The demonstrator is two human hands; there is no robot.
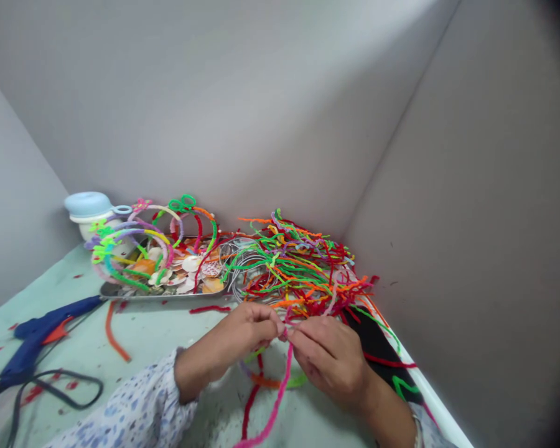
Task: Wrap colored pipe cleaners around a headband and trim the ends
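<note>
GRIP: left hand [238, 339] and right hand [331, 354] are both pinching pink fuzzy stem [284, 386], equally near | AXIS: stem is trailing nearward and slightly left, crossing multicoloured ring [266, 382] | ROOM: stem heap [303, 261] is bounding far side; surface [154, 336] is extending left, its edge running beside right forearm

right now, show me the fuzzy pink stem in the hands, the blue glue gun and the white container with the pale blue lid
Fuzzy pink stem [281, 393]: head view, its long lower length.
Blue glue gun [36, 332]: head view, body near the handle.
White container [88, 205]: head view, pale blue lid.
</note>
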